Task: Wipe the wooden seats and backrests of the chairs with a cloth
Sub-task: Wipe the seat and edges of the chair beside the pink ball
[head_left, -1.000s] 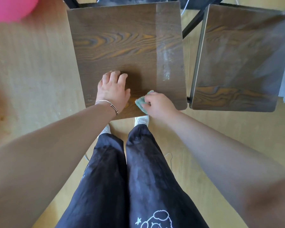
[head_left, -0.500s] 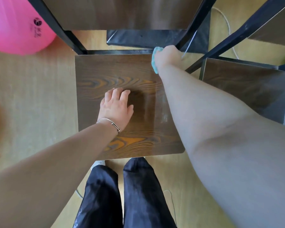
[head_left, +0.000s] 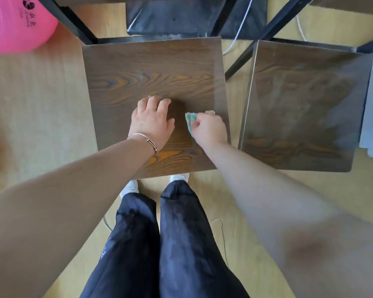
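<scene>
Two hands on a dark brown wooden chair seat
The left hand rests palm-down, fingers relaxed, mid-seat; just beside it the right hand grips a small teal cloth, pressing it onto the seat's right part. A matching wooden seat stands alongside.
</scene>
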{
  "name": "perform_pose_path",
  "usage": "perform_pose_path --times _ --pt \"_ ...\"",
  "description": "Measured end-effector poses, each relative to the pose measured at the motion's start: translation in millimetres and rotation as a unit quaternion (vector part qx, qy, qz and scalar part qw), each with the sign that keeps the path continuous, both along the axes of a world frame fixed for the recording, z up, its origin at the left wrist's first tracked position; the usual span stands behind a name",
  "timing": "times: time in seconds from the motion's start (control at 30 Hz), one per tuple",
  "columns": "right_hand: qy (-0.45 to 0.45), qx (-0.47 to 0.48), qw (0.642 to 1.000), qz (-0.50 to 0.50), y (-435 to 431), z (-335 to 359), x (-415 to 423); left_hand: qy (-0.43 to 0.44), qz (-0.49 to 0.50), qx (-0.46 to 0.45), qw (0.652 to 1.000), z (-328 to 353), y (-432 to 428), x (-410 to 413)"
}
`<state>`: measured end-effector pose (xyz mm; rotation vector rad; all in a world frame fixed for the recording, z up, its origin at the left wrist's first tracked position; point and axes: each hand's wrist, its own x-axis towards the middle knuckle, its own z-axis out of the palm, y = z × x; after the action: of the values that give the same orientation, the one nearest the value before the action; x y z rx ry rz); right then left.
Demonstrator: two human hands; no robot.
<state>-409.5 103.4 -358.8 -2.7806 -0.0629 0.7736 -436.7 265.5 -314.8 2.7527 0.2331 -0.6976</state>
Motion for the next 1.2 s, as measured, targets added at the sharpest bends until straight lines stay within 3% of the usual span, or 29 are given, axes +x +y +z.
perform_pose_path --times 0.27,0.47,0.53,0.7,0.93,1.1,1.2 --pt "0.054 0.022 0.997 0.041 -24.5 2.1 -95.2 0.034 -0.057 0.004 0.998 -10.2 -14.3 -44.4" --pt "0.101 0.021 0.994 0.038 -27.5 3.6 -108.4 0.046 -0.071 0.009 0.996 -12.5 -21.1 -58.4" --pt "0.118 0.047 0.992 -0.018 -26.5 6.8 -91.2 0.040 -0.065 0.005 0.997 -11.3 -20.9 -54.7" --pt "-0.018 0.093 0.989 -0.109 -28.8 9.2 12.9 0.020 -0.044 -0.002 0.999 -9.0 -16.5 -28.9" --pt "-0.122 0.035 0.992 -0.009 -1.6 -1.2 187.2 -0.008 -0.003 -0.016 1.000 -9.7 -16.1 11.1" --pt "-0.145 0.038 0.988 -0.038 -0.4 -18.5 202.1 -0.012 0.016 -0.031 0.999 -20.6 -20.3 18.9" --pt "-0.101 0.014 0.994 -0.032 0.4 -12.8 206.5 -0.002 0.016 -0.034 0.999 -23.6 -24.6 19.6"
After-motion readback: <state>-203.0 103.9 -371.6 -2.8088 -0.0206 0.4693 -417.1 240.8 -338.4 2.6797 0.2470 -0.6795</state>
